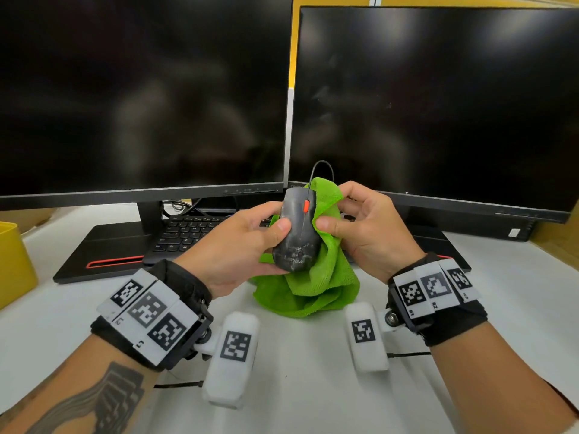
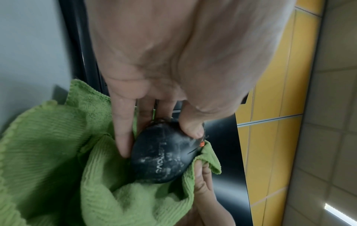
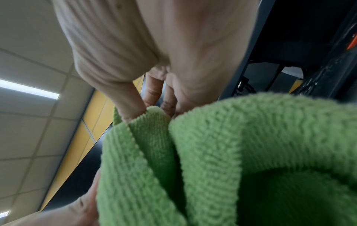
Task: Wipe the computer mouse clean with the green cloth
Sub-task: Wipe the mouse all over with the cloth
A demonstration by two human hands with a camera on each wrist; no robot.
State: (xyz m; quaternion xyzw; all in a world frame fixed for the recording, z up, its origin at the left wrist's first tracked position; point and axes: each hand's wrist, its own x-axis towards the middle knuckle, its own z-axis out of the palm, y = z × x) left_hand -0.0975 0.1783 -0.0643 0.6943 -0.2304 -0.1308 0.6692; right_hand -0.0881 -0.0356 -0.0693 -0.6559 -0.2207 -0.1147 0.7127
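Mouse held off the worktop at frame centre, left hand fingers curled round it, exposing its smudged back to the green cloth that right hand pinches alongside.

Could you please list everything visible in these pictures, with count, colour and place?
computer mouse: one, black with an orange wheel and whitish smudges, held up above the desk, its cable running up behind it
green cloth: one, bright green, wrapped against the mouse's right side and hanging down to the desk
monitors: two, black and dark, side by side at the back
keyboard: one, black, under the left monitor
yellow container: one, at the left edge
desk: one, white
wrist camera units: two, white with black tags, below the wrists
left hand: grips the mouse
right hand: presses the cloth against the mouse with its thumb
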